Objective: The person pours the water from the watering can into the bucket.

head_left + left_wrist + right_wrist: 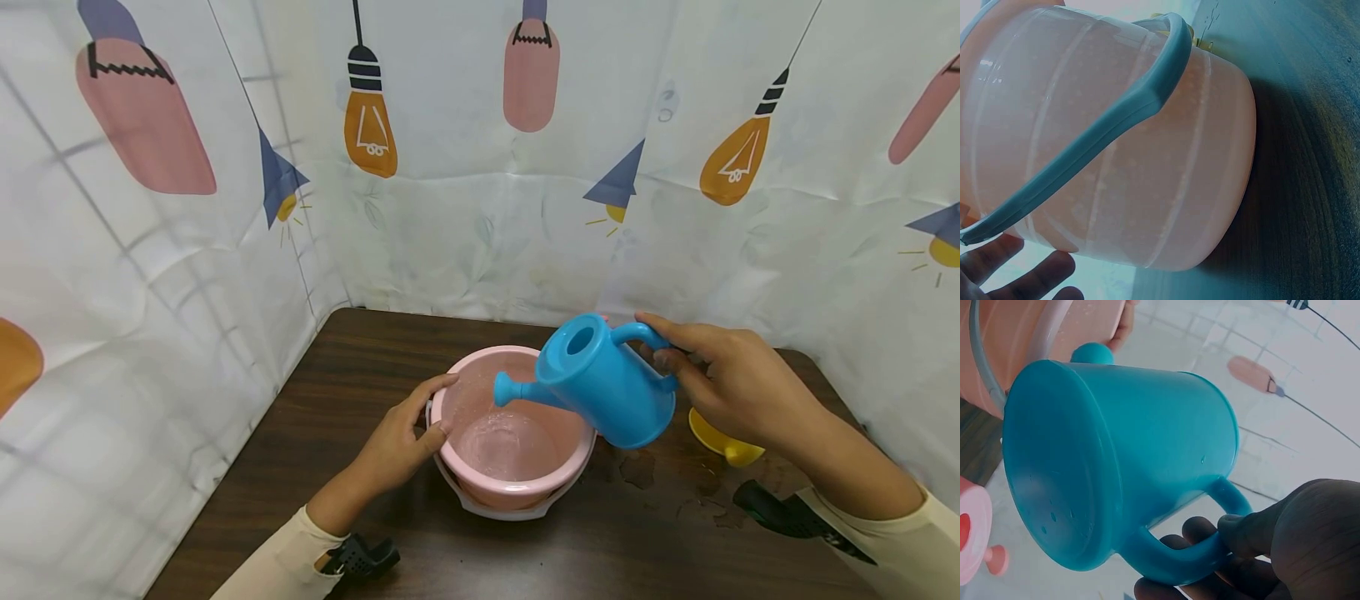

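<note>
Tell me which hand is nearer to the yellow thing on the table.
Right. The right hand grips the blue watering can just above the yellow thing; the left hand rests on the pink bucket rim, farther away.

A dark brown wood-grain table point(360, 350) fills the lower middle of the head view, with wet patches point(637, 467) toward 4 o'clock. White sheeting point(465, 217) printed with orange and pink light bulbs and blue lamps encloses it from 9 through 12 to 3 o'clock. The light is even and soft.
</note>
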Motion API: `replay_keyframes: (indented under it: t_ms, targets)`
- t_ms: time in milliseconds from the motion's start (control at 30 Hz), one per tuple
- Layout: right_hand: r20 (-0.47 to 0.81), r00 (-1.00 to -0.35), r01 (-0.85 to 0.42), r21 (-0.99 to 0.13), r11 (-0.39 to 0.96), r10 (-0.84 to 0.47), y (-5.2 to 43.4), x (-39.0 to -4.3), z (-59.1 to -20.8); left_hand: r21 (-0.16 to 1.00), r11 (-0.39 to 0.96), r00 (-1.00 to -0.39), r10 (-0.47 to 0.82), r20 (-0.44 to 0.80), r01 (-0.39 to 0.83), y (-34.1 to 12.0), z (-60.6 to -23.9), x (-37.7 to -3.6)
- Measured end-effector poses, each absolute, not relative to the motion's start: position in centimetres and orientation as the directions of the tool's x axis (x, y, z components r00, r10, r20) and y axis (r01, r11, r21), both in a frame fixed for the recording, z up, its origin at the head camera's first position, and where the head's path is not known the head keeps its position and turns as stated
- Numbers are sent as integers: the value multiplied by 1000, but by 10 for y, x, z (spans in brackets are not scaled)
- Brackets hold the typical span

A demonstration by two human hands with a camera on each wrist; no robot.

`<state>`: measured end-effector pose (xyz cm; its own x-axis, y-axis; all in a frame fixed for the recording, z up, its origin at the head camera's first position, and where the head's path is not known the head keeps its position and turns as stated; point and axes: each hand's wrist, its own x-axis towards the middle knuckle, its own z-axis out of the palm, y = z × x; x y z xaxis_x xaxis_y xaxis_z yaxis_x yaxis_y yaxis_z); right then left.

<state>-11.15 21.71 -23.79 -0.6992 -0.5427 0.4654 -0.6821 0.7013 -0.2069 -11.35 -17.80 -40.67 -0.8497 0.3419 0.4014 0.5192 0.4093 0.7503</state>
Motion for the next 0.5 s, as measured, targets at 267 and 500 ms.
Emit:
replay_keyframes:
  t_ms: [267, 500]
  targets:
    - [469, -691, -688, -194, 699, -550, 215, -111, -238, 749, 402, -845, 343, 410, 526, -177, -406, -112]
    - [468, -693, -686, -196, 701, -548, 215, -111, -238, 743, 407, -842, 345, 414, 532, -178, -407, -113]
